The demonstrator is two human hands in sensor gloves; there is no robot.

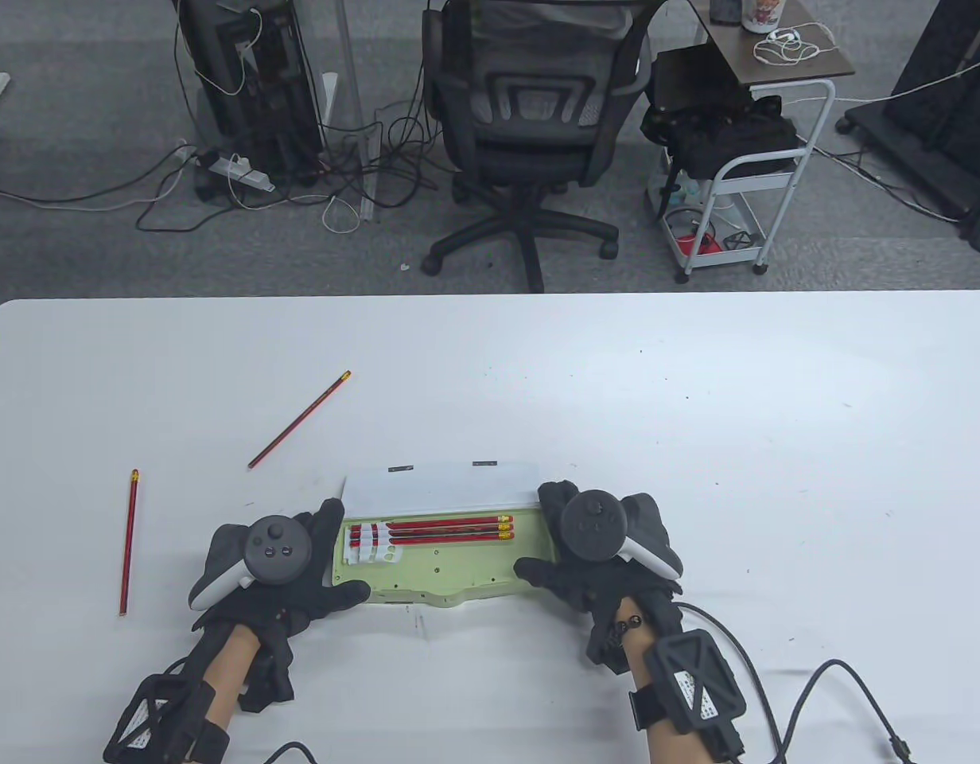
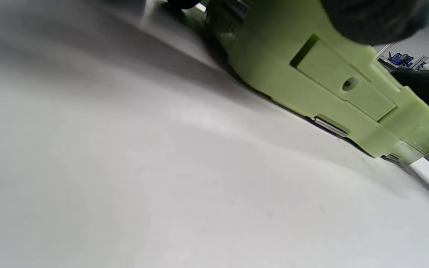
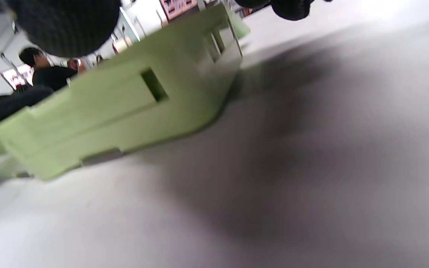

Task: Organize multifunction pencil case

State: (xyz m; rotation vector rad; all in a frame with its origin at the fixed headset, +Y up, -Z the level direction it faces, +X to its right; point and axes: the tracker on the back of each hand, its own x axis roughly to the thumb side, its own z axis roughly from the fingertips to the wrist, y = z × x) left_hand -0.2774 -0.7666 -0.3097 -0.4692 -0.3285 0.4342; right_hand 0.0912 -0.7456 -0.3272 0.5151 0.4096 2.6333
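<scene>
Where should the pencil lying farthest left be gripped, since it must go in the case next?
Pinch the pencil near its middle, from above, fingers across the shaft. It lies flat on the table, pointing away from the person, with open space along both sides.

A pale green pencil case (image 2: 326, 85) is lying tilted across the upper right on the white table (image 2: 143, 178), with dark gloved fingertips (image 2: 378, 16) pressing at its top edge and another (image 2: 428, 89) touching its right end.
</scene>
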